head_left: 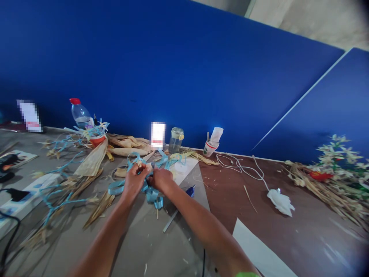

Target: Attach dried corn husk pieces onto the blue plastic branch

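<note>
My two hands work close together over the table, with loops of light blue ribbon [116, 188] around and below them. My left hand [135, 180] is closed in a pinch on a small pale piece of dried husk [149, 168]. Close beside it, my right hand [162, 179] is closed too, with a small greyish tip showing at its fingers; what it grips is mostly hidden. The ribbon hangs under the hands in a curl [158, 202]. A blue glue gun [190, 191] lies partly behind my right forearm.
At left are blue-wrapped stems [54, 207], a white power strip [36, 188] and a bottle [80, 115]. Dried husks [129, 146], a glass jar [175, 140] and a cup [211, 148] stand along the blue partition. A white cable [245, 169] and dried flowers [340, 154] lie right.
</note>
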Motion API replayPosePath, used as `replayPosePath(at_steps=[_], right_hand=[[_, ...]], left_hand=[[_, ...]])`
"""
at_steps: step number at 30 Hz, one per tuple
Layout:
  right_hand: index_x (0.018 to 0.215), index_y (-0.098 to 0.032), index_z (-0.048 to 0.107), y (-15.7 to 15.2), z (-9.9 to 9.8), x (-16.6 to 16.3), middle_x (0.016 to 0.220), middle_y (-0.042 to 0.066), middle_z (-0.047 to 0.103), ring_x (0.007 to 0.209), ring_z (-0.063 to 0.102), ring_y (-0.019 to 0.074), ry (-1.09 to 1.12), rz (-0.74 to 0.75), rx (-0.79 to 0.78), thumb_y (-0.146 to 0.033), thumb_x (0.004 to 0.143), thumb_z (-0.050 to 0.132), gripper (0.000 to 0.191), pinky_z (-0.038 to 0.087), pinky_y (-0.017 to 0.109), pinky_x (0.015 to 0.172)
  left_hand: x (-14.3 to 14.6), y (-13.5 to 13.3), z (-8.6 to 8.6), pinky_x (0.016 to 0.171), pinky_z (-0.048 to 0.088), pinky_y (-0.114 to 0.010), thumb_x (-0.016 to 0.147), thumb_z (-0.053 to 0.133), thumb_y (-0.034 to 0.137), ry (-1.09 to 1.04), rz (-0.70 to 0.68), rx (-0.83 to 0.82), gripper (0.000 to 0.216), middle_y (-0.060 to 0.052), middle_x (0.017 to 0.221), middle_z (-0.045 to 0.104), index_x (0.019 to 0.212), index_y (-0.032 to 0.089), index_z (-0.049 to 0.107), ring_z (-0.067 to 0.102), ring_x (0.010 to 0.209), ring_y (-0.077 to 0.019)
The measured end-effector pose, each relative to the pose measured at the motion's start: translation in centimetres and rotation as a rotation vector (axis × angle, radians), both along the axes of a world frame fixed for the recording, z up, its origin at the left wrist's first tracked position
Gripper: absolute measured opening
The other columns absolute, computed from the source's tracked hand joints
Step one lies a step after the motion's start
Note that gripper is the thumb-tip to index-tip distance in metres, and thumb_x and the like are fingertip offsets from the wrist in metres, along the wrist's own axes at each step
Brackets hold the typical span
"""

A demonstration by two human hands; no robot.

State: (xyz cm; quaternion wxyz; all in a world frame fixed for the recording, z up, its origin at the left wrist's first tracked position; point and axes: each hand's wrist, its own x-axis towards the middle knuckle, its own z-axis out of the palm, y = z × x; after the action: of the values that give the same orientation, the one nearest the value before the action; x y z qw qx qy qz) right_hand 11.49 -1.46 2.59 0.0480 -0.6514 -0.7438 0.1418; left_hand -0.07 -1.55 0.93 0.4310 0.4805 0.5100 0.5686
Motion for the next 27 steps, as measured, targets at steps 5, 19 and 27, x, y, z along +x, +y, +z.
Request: replayPosePath(at_steps=[5,19,27], right_hand=[[0.109,-0.014,0.062,0.0,0.0,0.7,0.110,0.018,0.068,0.104,0.063,0.0306,0.022,0.001,-0.025,-0.041,0.084,0.050,0.039,0.050,0.037,0.078],[0.097,-0.020,0.060,-0.2,-1.1,3.9,0.077,0.002,0.068,0.077,0.063,0.0188,0.659,-0.248,-0.078,-0.019,0.066,0.064,0.032,0.042,0.026,0.064],[0.098,-0.020,0.058,-1.4,-0.5,5.2,0.072,-0.003,0.061,0.057,0.053,0.0097,1.649,-0.274,-0.300,-0.019,0.052,0.073,0.048,0.035,0.020,0.050]], left_hand=[[0.1,-0.1,0.0,0.051,0.036,-0.022,0.060,0.072,0.039,0.028,0.010,0.018,0.026,0.003,0.060,0.056,0.071,0.017,0.062,0.047,0.053,-0.0110],[0.5,-1.5,0.9,0.055,0.037,-0.022,0.068,0.067,0.039,0.205,0.135,0.164,0.020,0.001,0.065,0.058,0.074,0.020,0.061,0.050,0.058,-0.0136],[0.8,-1.4,1.5,0.047,0.031,-0.021,0.064,0.070,0.037,0.047,0.136,0.084,0.023,0.004,0.059,0.051,0.074,0.019,0.059,0.042,0.050,-0.0098]])
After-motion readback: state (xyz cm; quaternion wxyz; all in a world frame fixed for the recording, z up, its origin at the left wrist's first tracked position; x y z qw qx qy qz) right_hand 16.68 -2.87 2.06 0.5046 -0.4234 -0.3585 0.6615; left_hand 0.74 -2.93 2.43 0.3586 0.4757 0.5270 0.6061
